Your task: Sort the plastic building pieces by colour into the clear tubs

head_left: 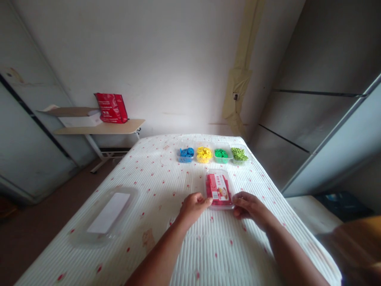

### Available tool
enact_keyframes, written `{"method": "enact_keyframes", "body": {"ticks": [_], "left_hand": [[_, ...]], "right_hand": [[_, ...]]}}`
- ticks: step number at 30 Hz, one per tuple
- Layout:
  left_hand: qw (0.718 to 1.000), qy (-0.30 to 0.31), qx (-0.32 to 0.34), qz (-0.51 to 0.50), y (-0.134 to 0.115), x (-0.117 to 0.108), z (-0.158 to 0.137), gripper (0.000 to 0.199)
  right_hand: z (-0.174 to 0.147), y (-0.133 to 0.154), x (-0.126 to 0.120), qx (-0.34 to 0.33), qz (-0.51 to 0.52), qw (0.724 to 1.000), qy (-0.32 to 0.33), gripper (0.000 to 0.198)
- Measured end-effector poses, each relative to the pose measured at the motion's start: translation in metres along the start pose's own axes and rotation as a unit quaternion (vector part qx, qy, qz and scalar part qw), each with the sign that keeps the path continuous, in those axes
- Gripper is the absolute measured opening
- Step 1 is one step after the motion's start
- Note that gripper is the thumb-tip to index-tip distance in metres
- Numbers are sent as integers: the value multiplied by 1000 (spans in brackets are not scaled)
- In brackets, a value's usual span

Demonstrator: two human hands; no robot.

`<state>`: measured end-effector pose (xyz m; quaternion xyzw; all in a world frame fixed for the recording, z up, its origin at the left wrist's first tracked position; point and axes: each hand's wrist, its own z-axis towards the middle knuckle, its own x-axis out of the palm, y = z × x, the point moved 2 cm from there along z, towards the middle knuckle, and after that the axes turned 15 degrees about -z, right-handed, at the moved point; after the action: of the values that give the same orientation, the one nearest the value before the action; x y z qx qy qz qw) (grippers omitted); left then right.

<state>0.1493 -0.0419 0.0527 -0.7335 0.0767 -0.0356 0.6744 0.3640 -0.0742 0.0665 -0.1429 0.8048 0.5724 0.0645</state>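
A clear plastic box [218, 188] with red contents and a red-and-white printed label lies on the cloth in front of me. My left hand [195, 203] grips its near left corner, the thumb lying over the edge. At the near right corner, my right hand [247, 204] pinches the rim between thumb and curled fingers. Beyond it stands a row of clear tubs: one with blue discs [186, 154], one with yellow pieces [204, 154], one with green discs [221, 155], and one with light green pieces [239, 155].
A translucent lid [131, 198] with a white paper strip [108, 213] lies on the left of the covered table [160, 174]. Against the wall, a side table [119, 127] bears a red bag [111, 108] and a cardboard box [79, 117]. Grey cabinets [309, 107] flank the right side.
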Motion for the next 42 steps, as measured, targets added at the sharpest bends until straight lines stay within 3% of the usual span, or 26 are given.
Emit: {"method": "enact_keyframes", "body": {"ticks": [5, 14, 24, 34, 42], "left_hand": [[992, 27, -67, -100, 0, 1, -3, 33], [987, 1, -69, -146, 4, 10, -3, 30], [990, 8, -65, -128, 8, 10, -2, 26], [993, 17, -70, -95, 5, 8, -4, 34], [993, 34, -63, -90, 7, 10, -4, 39]], "right_hand": [[3, -6, 4, -9, 54, 998, 4, 27], [11, -12, 9, -34, 84, 996, -25, 21], [9, -9, 9, -31, 68, 997, -35, 15], [5, -2, 5, -22, 33, 999, -22, 23], [8, 3, 1, -30, -8, 995, -92, 16]]}}
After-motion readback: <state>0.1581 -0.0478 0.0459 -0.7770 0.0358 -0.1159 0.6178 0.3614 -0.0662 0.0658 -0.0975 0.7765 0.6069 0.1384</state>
